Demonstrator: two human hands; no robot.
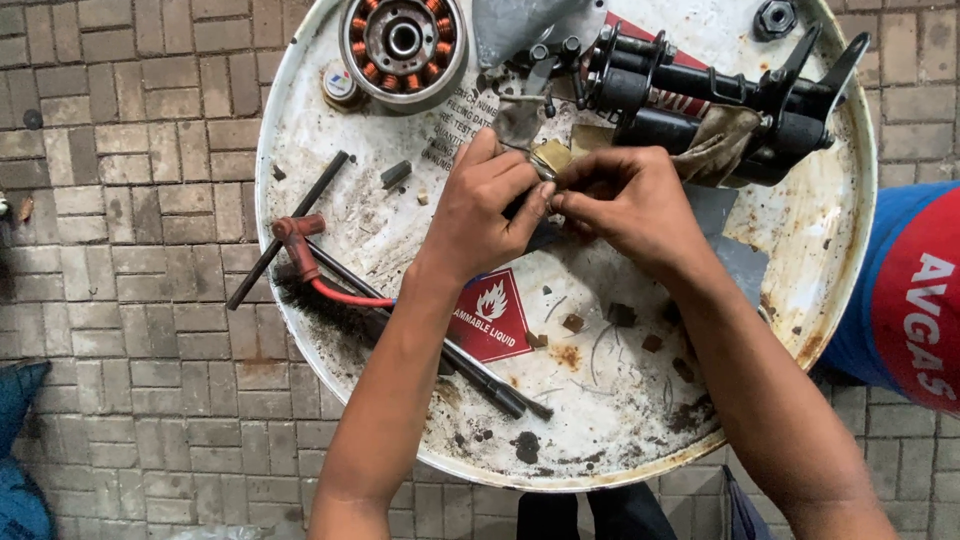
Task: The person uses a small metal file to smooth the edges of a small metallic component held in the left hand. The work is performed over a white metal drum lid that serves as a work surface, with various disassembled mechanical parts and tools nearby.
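Observation:
My left hand [487, 205] and my right hand [620, 195] meet over the top of a white drum lid [330, 150]. Between their fingertips they pinch a small tan piece [551, 155], with a small dark part under my left thumb that I cannot make out. Both hands are closed around these small parts. Just beyond the hands lie a black fork-like assembly [700, 95] and a dirty rag [715, 140].
A round stator with copper coils [403, 42] sits at the lid's far left. A red spark-plug cap with red lead [300, 245] and black rods [285, 230] lie at left. A red diamond label [492, 315], small scraps, a nut [775, 17]; a blue-red drum [905, 290] at right; brick paving around.

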